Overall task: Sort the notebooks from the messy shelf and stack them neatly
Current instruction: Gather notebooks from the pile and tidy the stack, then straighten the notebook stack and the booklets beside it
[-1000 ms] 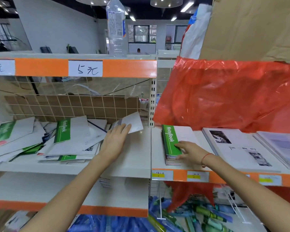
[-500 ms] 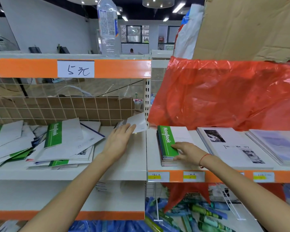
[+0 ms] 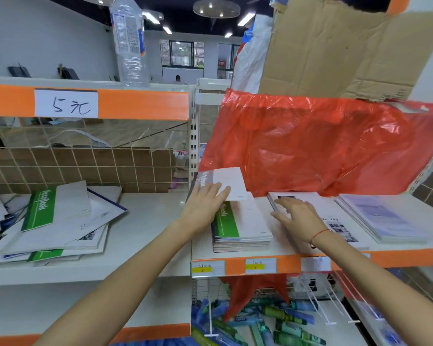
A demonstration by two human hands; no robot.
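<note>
My left hand (image 3: 205, 208) grips a grey-and-white notebook (image 3: 231, 182) and holds it tilted just above the neat stack of green-banded notebooks (image 3: 240, 227) on the right shelf. My right hand (image 3: 298, 216) lies with spread, straight fingers on the white photo-cover notebooks (image 3: 335, 221) beside that stack. On the left shelf a messy heap of green-and-white notebooks (image 3: 55, 221) lies fanned out.
A third pile of pale blue notebooks (image 3: 383, 218) lies at the far right. A red plastic sheet (image 3: 323, 143) hangs behind the right shelf, with cardboard (image 3: 335, 46) above. A plastic bottle (image 3: 129, 41) stands on the upper left shelf. Pens and packets fill the bin below.
My left hand has carried the grey notebook from the left shelf rightwards over the green stack. My right hand has shifted right, off the green stack onto the photo-cover notebooks.
</note>
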